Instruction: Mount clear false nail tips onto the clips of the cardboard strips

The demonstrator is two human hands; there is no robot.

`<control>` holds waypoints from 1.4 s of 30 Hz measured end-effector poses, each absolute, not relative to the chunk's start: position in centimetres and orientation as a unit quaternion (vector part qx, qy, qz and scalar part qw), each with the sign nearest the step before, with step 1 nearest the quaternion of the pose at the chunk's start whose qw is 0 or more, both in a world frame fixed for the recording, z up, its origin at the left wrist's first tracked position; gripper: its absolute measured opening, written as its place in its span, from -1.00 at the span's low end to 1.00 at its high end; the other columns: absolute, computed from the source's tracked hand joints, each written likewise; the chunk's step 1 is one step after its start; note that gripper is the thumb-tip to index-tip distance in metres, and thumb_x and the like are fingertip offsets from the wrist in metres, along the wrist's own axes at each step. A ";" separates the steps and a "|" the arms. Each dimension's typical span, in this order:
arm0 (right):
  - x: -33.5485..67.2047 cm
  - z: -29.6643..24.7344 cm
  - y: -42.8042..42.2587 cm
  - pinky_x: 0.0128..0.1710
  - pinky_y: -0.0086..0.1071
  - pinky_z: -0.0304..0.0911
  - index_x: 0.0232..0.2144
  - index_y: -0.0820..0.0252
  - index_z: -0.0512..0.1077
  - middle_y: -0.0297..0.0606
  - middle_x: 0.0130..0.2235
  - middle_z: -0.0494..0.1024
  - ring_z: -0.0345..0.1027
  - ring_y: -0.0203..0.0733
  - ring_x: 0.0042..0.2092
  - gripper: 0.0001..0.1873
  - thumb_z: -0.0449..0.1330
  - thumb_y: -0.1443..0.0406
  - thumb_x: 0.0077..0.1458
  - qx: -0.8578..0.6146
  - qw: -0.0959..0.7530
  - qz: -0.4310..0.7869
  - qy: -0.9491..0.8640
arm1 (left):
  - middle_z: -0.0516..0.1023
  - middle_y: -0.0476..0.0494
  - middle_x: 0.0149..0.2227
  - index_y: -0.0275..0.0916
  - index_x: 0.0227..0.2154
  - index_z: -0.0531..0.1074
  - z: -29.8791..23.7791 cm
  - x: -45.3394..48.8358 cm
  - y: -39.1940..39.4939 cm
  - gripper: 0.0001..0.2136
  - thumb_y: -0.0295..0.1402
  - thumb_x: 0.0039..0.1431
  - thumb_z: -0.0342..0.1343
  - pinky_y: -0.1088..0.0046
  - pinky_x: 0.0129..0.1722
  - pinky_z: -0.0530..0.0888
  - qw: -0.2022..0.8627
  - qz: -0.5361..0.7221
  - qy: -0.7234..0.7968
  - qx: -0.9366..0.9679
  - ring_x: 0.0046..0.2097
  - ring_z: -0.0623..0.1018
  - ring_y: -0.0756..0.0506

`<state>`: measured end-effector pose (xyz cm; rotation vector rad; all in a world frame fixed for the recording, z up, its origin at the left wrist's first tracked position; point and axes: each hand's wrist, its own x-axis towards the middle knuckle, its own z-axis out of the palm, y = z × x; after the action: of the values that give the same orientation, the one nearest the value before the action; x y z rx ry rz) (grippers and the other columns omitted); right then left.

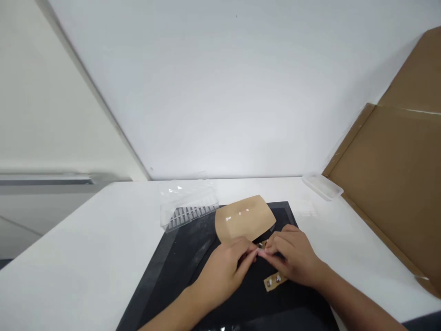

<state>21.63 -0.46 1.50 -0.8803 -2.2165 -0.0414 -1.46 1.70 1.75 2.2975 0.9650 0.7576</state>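
My left hand (227,266) and my right hand (292,255) meet over a black mat, fingertips pinched together. Both are closed around something tiny and pale that I cannot make out. Just behind the fingertips, partly hidden by them, lies a small tan strip (264,243). A second tan strip (270,283), bearing shiny round metal bits and small white pieces, lies under the edge of my right hand. Beyond my left hand, a curved tan sheet (246,218) carries a few small white pieces.
The black mat (172,271) rests on a white table (86,243). At its back left corner is a clear plastic package (189,214) with rows of small pieces. A translucent tray (323,186) stands back right, beside a large cardboard box (396,184). A white wall (234,101) rises behind.
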 end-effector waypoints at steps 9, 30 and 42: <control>20.9 2.2 -0.9 -0.28 -0.29 0.08 -0.36 0.18 0.33 -0.41 -0.35 0.64 0.49 -0.34 -0.38 -0.75 0.33 0.41 0.31 -0.333 0.369 -0.095 -0.862 | 0.69 -0.11 -0.23 -0.20 0.04 0.52 0.0 -1.4 0.6 -0.76 -0.47 0.48 -0.01 0.51 -0.22 0.61 0.240 0.397 0.311 0.829 -0.32 0.66 -0.01; 21.4 2.4 -1.2 -0.27 -0.29 0.17 -0.32 0.18 0.39 -0.37 -0.27 0.72 0.58 -0.33 -0.33 -0.79 0.34 0.47 0.28 -0.333 0.379 -0.134 -0.853 | 0.55 -0.17 -0.24 -0.18 -0.13 0.56 1.0 -0.6 -0.7 -0.84 -0.27 0.42 0.10 0.59 -0.59 0.37 0.404 0.392 0.382 0.733 -0.35 0.55 -0.04; 21.3 2.5 -1.8 -0.23 -0.27 0.27 -0.44 0.14 0.40 -0.40 -0.28 0.70 0.55 -0.30 -0.36 -0.73 0.31 0.43 0.30 -0.307 0.349 -0.166 -0.870 | 0.66 -0.19 -0.26 -0.25 -0.28 0.51 0.5 0.6 -1.1 -0.67 -0.06 0.18 0.35 0.56 -0.55 0.50 0.602 0.423 0.426 0.527 -0.44 0.62 -0.03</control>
<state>21.35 -1.76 2.49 -0.7945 -2.2540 -0.4314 0.59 -1.10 0.51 1.2204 0.9875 0.9794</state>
